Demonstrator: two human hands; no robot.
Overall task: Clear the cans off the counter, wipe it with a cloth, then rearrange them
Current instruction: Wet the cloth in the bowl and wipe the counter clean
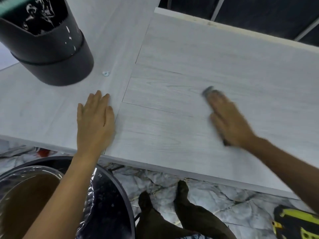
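Far to the left of the left hand, up at the back of the table (pixel 172 135), stands a tall black cylindrical bin (pixel 51 54) with a black liner showing in its mouth; a small pale ring-shaped thing (pixel 105 73) lies on the table between the bin's base and the left hand's fingertips. Below that hand's forearm, off the table's near edge, sits a round black stool or side table (pixel 110 204) carrying a clear-wrapped container with a brown inside (pixel 29 195). The left hand (pixel 95 121) lies flat on the pale wood-grain table, palm down, fingers straight and close together, holding nothing. To its right, across a bare stretch of table crossed by thin seams, the right hand (pixel 227 119) is blurred; it presses palm down on a dark grey cloth (pixel 209 91), whose edge shows past the fingertips and again under the heel of the hand. Its fingers look fairly straight on the cloth, though the blur hides the detail. No cans show on the table. Below the hands, the person's dark trousers and shoes (pixel 181 188) stand on marble-patterned floor (pixel 224 195), and a yellow-and-black object (pixel 296 223) lies on the floor below the right forearm.
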